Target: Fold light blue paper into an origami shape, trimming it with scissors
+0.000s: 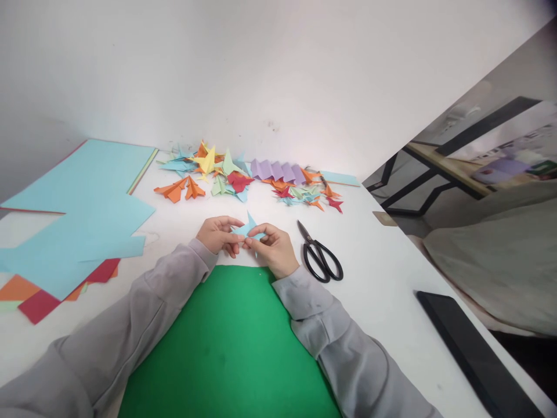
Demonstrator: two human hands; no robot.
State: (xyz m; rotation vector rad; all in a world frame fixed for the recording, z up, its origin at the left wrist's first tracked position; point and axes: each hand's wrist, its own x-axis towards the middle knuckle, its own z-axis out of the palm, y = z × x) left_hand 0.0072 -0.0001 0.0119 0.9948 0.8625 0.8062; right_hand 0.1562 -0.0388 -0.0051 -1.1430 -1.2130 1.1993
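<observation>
A small light blue folded paper piece (250, 226) with pointed tips is held between both hands above the white table, just past the far edge of a green sheet (226, 337). My left hand (220, 235) pinches its left side between thumb and fingers. On the other side my right hand (275, 249) grips it with thumb and index finger. The fingertips of both hands nearly meet at the paper's lower part and hide some of it. Black-handled scissors (321, 255) lie to the right of my right hand, points away from me.
Folded paper shapes (209, 162) in several colours and a pleated purple strip (278, 171) lie along the wall. Large light blue sheets (100, 174) and red squares (39, 306) cover the left side. A black flat object (474, 348) rests at the right edge.
</observation>
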